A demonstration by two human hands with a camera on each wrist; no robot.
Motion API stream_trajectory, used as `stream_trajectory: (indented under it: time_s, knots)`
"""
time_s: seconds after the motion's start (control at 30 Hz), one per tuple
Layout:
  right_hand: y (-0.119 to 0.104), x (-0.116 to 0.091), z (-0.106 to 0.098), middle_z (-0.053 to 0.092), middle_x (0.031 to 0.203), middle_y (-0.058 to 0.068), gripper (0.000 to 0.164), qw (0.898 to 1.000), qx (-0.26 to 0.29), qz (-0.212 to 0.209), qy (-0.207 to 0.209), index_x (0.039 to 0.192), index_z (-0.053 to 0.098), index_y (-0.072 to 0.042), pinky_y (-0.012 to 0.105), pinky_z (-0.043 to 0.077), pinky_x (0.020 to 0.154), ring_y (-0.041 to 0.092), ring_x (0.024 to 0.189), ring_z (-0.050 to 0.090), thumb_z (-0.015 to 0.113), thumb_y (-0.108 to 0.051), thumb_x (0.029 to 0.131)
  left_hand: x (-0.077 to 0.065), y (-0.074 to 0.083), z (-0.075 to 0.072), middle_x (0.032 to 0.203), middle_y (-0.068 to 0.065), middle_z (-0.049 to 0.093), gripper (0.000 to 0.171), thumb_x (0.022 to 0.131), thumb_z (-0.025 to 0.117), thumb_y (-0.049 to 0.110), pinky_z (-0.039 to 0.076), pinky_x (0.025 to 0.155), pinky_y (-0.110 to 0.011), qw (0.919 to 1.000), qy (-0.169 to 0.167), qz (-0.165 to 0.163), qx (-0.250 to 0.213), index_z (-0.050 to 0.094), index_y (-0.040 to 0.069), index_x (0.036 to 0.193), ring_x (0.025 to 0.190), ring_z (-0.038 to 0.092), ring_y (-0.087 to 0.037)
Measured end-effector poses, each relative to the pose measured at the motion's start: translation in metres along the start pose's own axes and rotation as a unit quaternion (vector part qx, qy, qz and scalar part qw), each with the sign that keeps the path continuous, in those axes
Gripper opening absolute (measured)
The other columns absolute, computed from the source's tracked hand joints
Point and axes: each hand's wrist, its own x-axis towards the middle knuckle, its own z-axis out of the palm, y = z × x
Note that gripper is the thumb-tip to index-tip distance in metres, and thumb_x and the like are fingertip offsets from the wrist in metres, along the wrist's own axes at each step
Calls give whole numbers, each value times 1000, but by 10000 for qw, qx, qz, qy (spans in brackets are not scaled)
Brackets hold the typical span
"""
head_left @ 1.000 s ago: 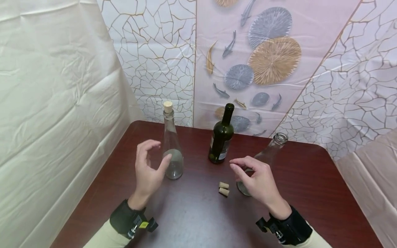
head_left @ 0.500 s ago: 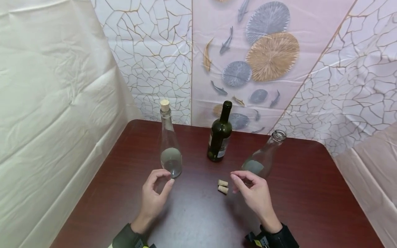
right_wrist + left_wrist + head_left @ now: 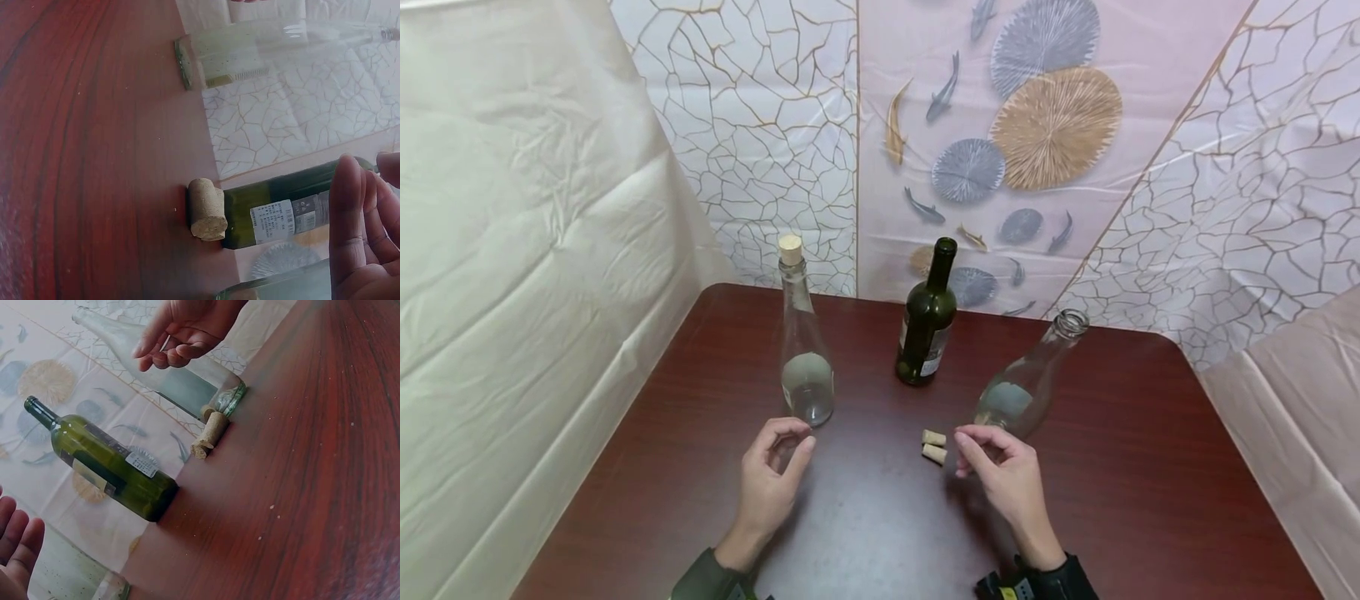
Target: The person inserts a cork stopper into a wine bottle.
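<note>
My left hand [image 3: 771, 479] hovers over the table in front of the clear glass bottle [image 3: 808, 375], its fingers loosely curved and nothing between them. That bottle stands upright with a pale cork [image 3: 790, 250] in its mouth. My right hand [image 3: 1009, 487] hangs with fingers loosely bent and holds nothing, just right of two small corks [image 3: 934, 454] lying side by side on the table. Behind it, partly covered by the fingers, is a second clear bottle [image 3: 1026, 379] with an uncorked mouth. A dark green wine bottle [image 3: 928, 321] stands uncorked between the two clear ones; its label shows in the right wrist view.
The dark red wooden table [image 3: 1150, 467] has rounded far corners. A patterned cloth [image 3: 760, 125] hangs behind it, and a plain cream cloth [image 3: 550, 292] runs down the left side. A pinkish cloth [image 3: 1292, 417] borders the right.
My left hand has come down and back from beside the corked bottle, its fingers closing in somewhat. My right hand has drawn back toward me and lower, uncovering more of the right clear bottle.
</note>
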Motion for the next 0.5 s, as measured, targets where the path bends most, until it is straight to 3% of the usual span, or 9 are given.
stream_trajectory:
  time_s: [0.17,0.3,0.37,0.5]
  knots:
    - [2,0,1,75,87,24,12,9999,-48,-58,-138,104,77,-2,32,62,59,16,59,71,77,-6,93,-1,0,0,107,-5,66,19,90,66,-19,58,91,-18,9998,51,-161,-122,64,-12,108,102,68,-4]
    - [1,1,3,76,86,13,14,9961,-680,-474,-288,103,78,-4,24,60,60,10,65,70,81,-6,90,-1,-1,0,105,-6,67,18,90,65,-19,58,90,-17,9997,47,-135,-210,64,-12,107,100,68,-4]
    - [0,1,4,75,85,7,16,9888,-1240,-768,-317,103,78,-5,20,59,62,6,69,68,83,-5,87,0,-2,1,105,-9,67,18,91,65,-18,58,90,-17,9997,16,-116,-218,64,-12,107,100,68,-5]
    - [-3,1,10,73,90,0,20,9609,-2463,-1164,-505,101,79,-9,20,59,66,6,77,69,86,-4,83,-1,-2,-1,106,-9,66,16,92,66,-16,58,90,-17,9996,-30,-215,-174,64,-12,107,101,68,-5]
